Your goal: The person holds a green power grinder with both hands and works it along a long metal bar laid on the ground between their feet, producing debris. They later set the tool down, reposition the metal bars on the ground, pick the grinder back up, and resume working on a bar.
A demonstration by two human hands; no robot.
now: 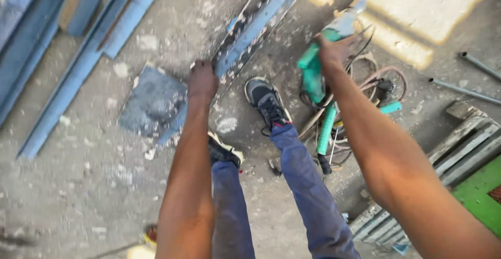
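Note:
My left hand (202, 80) grips the near end of a long blue-grey metal bar (258, 21) that runs up and to the right across the floor. Its surface is spattered with pale residue. My right hand (332, 50) holds a green power tool (318, 63) by its body, lifted above a tangle of cables. My two legs in blue trousers and dark shoes (267, 102) stand between the hands.
Several blue metal bars (78, 66) lie at the upper left. A grey slab (151, 102) sits beside my left hand. Coiled cables and a green-handled tool (327, 131) lie under my right hand. Grey pipes (464, 89) and a wooden pallet (459, 144) are on the right.

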